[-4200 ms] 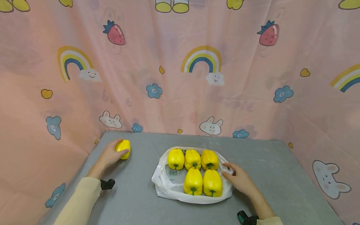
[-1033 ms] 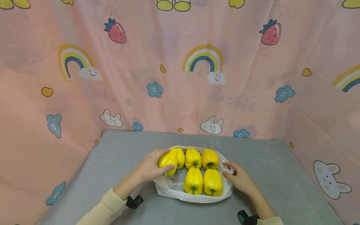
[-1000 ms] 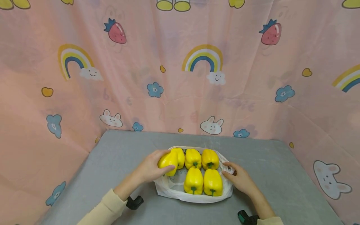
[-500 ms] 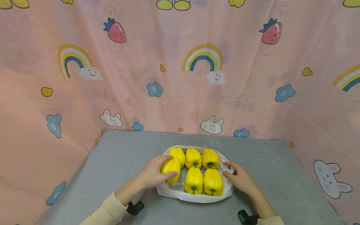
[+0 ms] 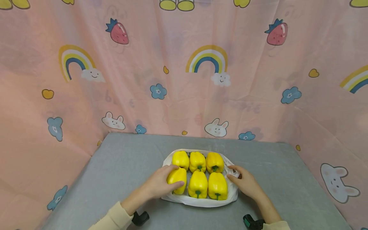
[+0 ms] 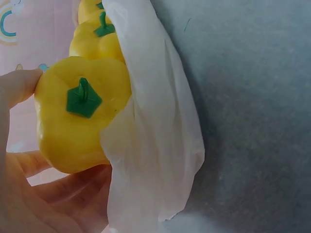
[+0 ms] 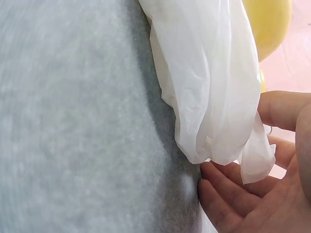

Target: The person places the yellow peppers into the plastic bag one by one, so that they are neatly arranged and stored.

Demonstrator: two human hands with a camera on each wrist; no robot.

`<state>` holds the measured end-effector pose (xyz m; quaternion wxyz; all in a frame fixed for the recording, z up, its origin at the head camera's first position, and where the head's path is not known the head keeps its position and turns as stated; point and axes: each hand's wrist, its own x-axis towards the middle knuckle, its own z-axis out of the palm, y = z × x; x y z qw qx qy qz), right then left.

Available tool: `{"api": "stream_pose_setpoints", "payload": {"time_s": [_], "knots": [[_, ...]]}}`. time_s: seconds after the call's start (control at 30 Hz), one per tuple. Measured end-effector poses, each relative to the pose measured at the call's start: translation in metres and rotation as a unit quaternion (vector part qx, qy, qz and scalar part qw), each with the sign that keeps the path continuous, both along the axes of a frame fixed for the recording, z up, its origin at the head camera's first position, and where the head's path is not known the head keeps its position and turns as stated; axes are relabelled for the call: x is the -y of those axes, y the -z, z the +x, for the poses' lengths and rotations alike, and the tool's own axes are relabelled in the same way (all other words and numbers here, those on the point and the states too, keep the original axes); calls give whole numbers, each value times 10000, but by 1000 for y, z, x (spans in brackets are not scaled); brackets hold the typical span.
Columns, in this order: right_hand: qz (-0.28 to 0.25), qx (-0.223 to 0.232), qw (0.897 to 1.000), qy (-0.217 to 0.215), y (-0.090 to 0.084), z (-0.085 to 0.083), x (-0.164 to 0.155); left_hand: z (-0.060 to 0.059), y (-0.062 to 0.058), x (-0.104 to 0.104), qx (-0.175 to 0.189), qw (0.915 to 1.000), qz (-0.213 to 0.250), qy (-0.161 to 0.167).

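Observation:
A white plastic bag (image 5: 201,202) lies open on the grey table (image 5: 123,166) with several yellow bell peppers in two rows. My left hand (image 5: 160,184) grips one yellow pepper (image 5: 178,182) at the bag's front-left corner, beside the front-row peppers (image 5: 197,184). In the left wrist view this pepper (image 6: 77,114) shows its green stem, and the bag's edge (image 6: 150,145) is folded against it. My right hand (image 5: 245,182) pinches the bag's right edge. In the right wrist view that edge of the bag (image 7: 209,82) sits between the thumb and the fingers (image 7: 226,206).
A pink patterned curtain (image 5: 184,80) closes in the table at the back and on both sides. Black wrist mounts (image 5: 140,218) (image 5: 250,222) show near the table's front edge. Bare grey tabletop lies to the left and right of the bag.
My left hand has carried a pepper from the table's far left to the bag and lowered it into the front-left spot. The right hand has stayed on the bag's edge.

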<state>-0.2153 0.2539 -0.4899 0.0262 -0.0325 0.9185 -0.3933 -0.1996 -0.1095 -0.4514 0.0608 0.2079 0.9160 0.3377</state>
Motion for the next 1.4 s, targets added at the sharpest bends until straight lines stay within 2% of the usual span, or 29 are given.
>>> {"api": "stream_pose_setpoints", "payload": {"time_s": [0.63,0.83,0.97,1.17,1.3,1.4], "knots": [[-34,23,10000,8,0,-2,1,-1,16,-14,59,9991,-103,-398],[13,3,10000,12,-2,-2,0,-1,17,-16,-34,9988,-112,-469],[32,9,10000,-15,-3,1,1,1,12,-12,-64,9992,55,-390],[54,-106,9998,-135,-12,3,3,0,-1,1,-441,9979,429,-223],[50,-91,9998,-155,-18,4,1,-1,-4,8,-820,9949,528,-269],[41,-75,9998,-156,-21,5,0,-2,-5,11,-1149,9916,440,-403]]}}
